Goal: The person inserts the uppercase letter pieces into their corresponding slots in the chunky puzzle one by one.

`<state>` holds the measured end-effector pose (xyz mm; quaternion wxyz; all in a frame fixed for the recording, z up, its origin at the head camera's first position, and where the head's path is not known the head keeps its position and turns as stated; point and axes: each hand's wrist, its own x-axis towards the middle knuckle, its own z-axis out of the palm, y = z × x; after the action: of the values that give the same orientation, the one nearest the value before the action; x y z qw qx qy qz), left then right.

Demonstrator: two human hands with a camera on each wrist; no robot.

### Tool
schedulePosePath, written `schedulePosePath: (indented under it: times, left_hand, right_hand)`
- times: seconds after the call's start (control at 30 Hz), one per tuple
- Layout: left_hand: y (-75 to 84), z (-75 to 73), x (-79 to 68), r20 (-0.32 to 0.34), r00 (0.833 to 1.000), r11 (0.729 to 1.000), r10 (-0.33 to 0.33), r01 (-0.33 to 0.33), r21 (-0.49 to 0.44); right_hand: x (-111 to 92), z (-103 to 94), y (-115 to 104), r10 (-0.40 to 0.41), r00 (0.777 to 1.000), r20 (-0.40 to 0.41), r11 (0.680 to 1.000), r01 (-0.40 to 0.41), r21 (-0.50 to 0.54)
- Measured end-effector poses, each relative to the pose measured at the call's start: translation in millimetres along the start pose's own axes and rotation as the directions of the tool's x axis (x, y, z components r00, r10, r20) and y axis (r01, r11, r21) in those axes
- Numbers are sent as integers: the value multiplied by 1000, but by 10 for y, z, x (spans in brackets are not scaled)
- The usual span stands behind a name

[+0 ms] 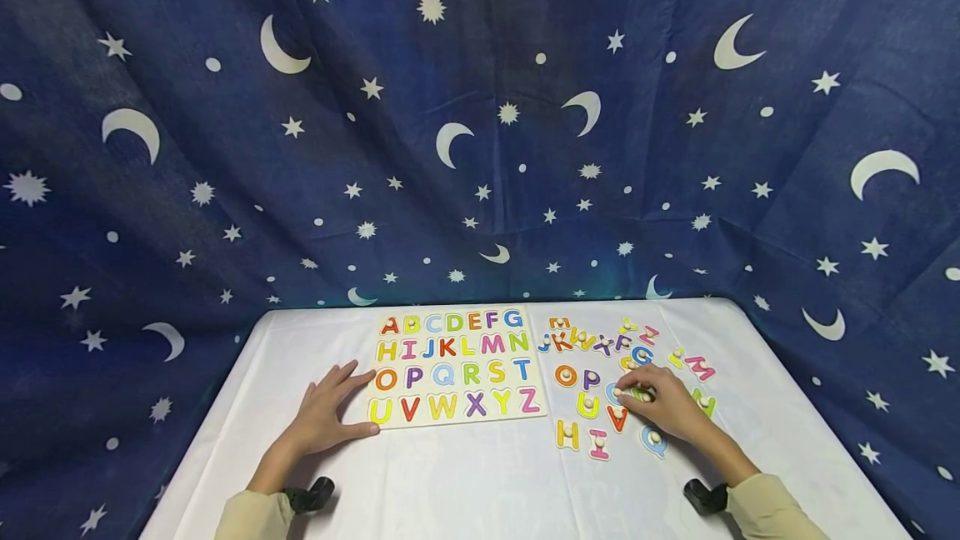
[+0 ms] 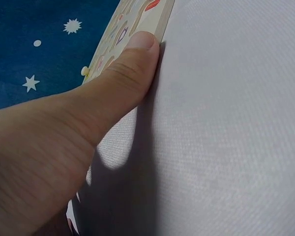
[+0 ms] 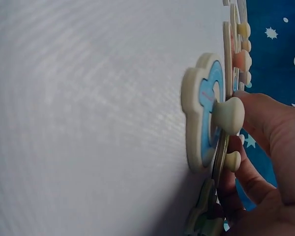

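Observation:
A wooden alphabet board lies on the table, with knobbed pieces in its A and B places. My left hand is at the board's left side, fingers spread; in the left wrist view its thumb touches the board's edge. My right hand is among loose letter pieces, thumb and forefinger pinching the knob of a light-blue letter piece, apparently the C. A light-blue Q piece stands in front of those fingertips in the right wrist view, partly hiding them. A red V piece lies just below the hand.
Several loose letters lie right of the board, including an orange O, a purple P, a yellow H and a pink I. Some overlap near the back. A blue star-patterned cloth hangs behind the white table.

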<state>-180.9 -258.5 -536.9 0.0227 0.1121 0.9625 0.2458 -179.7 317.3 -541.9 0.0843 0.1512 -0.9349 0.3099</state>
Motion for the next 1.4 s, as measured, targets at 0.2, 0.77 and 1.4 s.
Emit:
schedulePosePath:
  times: [0.2,0.77,1.4]
  left_hand:
    - [-3,-6,-20,-5,1000,1000,1,-1,7]
    - [-35,-45,-72,8,999,999,37,-37,-1]
    - [20,-64,14,-3,999,997,46,-45,63]
  right_hand:
    - [5,15,-29,29,1000,8,1000,-29,4]
    - [19,45,-39,28,1000,3,999,-28,15]
    - [840,-1,-690,-61,998,-1,992,61,112]
